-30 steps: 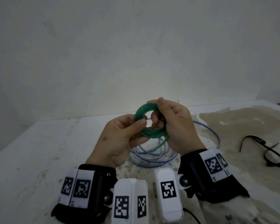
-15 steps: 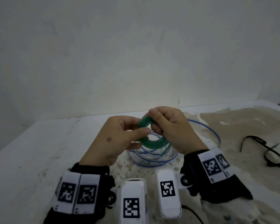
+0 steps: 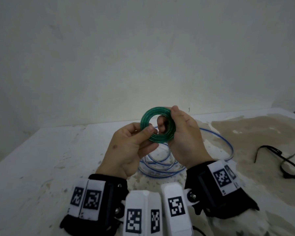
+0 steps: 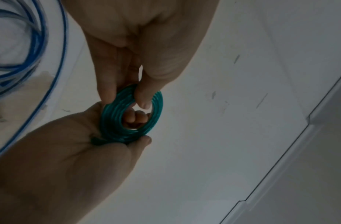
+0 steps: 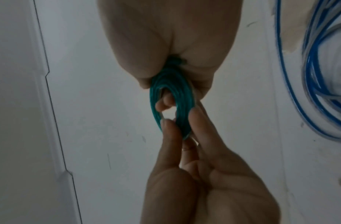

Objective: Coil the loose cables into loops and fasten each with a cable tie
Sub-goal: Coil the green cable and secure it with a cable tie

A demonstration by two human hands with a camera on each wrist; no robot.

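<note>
A green cable [image 3: 157, 111], wound into a small tight ring, is held in the air between both hands above the table. My left hand [image 3: 140, 138] pinches its lower left arc between thumb and fingers. My right hand [image 3: 180, 132] grips the right arc, thumb on top and fingertips showing through the hole. In the left wrist view the green ring [image 4: 158, 106] sits between the left hand [image 4: 73, 145] below and the right hand [image 4: 146, 48] above. The right wrist view shows the ring [image 5: 184, 94] edge-on, right-hand fingertips [image 5: 168, 128] pinching it.
A loosely coiled blue-striped clear cable [image 3: 160, 174] lies on the white table [image 3: 49, 159] under the hands, also in the left wrist view [image 4: 31, 45] and the right wrist view [image 5: 319, 75]. Black cable ties [image 3: 283, 160] lie at the right on a worn tan patch.
Both hands have lifted the green ring and turned it to face the head camera. The green tail that hung below the ring earlier no longer shows.
</note>
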